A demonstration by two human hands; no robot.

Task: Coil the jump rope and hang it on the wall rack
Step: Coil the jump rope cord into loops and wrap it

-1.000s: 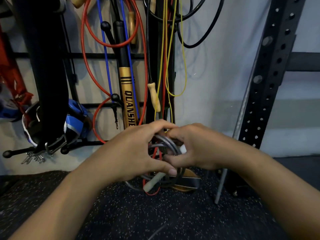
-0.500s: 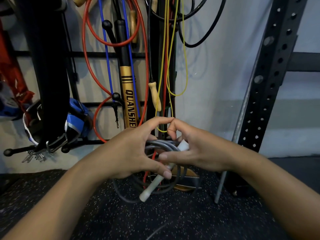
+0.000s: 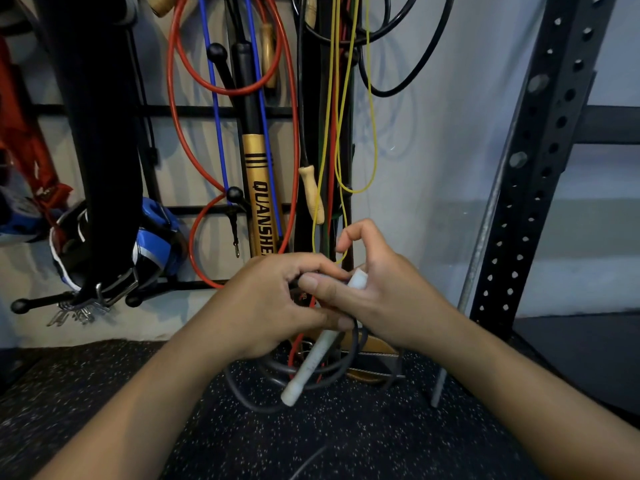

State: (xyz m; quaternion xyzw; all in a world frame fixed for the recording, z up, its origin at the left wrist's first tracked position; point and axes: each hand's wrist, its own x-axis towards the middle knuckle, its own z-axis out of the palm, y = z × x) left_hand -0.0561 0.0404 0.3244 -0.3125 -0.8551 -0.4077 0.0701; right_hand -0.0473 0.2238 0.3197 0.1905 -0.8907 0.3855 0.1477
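Before the wall rack (image 3: pixel 221 110), both hands (image 3: pixel 263 303) (image 3: pixel 384 292) clasp the jump rope (image 3: pixel 311 362), coils half hidden.

both hands (image 3: pixel 332 299) grip the coiled jump rope (image 3: pixel 308 370).

The gold bat (image 3: pixel 260 188) on the rack reads "QUANSHE", rest hidden.

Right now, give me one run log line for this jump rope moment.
stage: coiling | left hand: gripping grey rope coil | right hand: holding white handle | wall rack: rope not hung
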